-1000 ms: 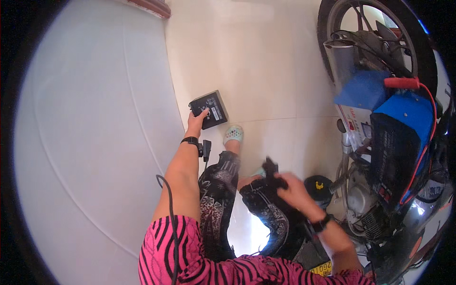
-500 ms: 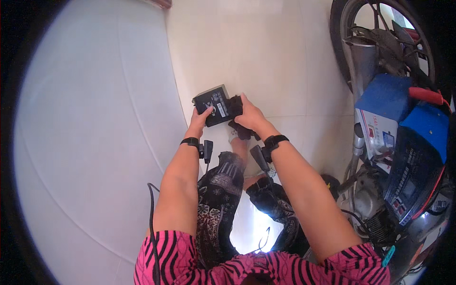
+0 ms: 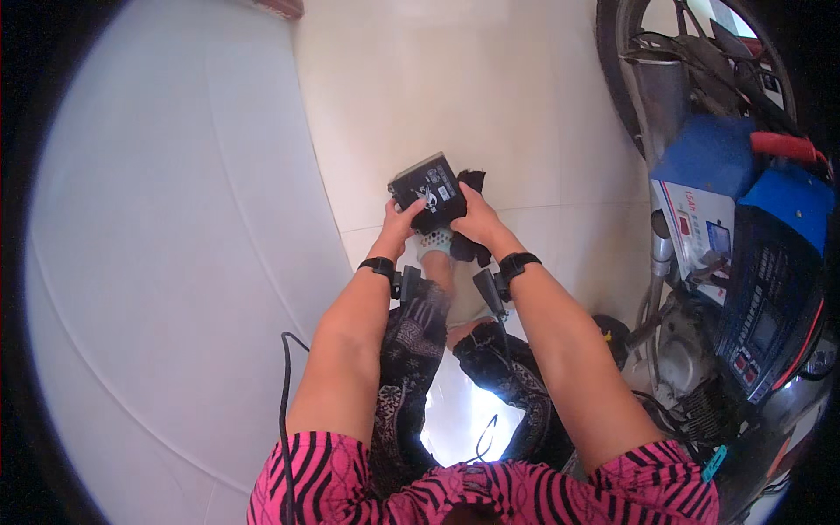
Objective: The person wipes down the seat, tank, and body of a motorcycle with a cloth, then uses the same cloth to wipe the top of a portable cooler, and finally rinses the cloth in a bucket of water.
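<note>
A black box-shaped battery [image 3: 429, 188] with white print on its face is held out in front of me, over my lower leg. My left hand [image 3: 401, 220] grips its near left side, thumb lying on the printed face. My right hand [image 3: 477, 217] holds the right edge, thumb along the corner; its other fingers are hidden underneath. Dark cloth [image 3: 473, 178] sticks out beyond my right hand, and more of it hangs below that hand. Whether the cloth is pinched against the battery I cannot tell.
On the right stands a motorcycle with a wheel [image 3: 621, 79] and engine [image 3: 681, 363]. Against it rest a blue-and-white printed box [image 3: 700, 236], a dark blue device with a panel [image 3: 759, 319] and a red clamp-like handle [image 3: 783, 146]. A pale wall-like surface [image 3: 175, 262] fills the left.
Both hands have brought the battery slightly to the right. My right hand has shifted from the cloth beside the battery onto the battery's right edge.
</note>
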Motion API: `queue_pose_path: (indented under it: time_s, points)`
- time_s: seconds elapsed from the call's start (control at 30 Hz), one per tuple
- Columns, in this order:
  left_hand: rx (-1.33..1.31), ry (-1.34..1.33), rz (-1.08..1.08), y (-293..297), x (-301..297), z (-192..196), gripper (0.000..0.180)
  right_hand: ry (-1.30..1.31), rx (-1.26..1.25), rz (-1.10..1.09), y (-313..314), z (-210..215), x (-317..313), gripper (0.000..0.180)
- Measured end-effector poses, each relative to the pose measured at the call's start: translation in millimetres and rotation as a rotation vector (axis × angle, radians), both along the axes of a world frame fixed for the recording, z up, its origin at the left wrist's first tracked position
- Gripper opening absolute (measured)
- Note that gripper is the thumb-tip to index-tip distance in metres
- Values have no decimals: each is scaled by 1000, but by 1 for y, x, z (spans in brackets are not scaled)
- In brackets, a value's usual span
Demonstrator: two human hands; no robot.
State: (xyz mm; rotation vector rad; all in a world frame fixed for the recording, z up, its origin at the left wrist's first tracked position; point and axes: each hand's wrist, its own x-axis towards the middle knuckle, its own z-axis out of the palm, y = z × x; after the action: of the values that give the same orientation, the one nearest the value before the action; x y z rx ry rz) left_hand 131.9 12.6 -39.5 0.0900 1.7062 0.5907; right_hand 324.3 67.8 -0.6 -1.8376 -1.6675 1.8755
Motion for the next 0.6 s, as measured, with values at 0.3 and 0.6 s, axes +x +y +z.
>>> queue_pose_path:
  time_s: [0.3,0.6]
  points:
    - [200,39,-521,22,5,29,68,80,-296,-274,-42,41,31,86]
    - [304,278,-818,12,19,65,76,351,-592,-700,-83,30,34,80]
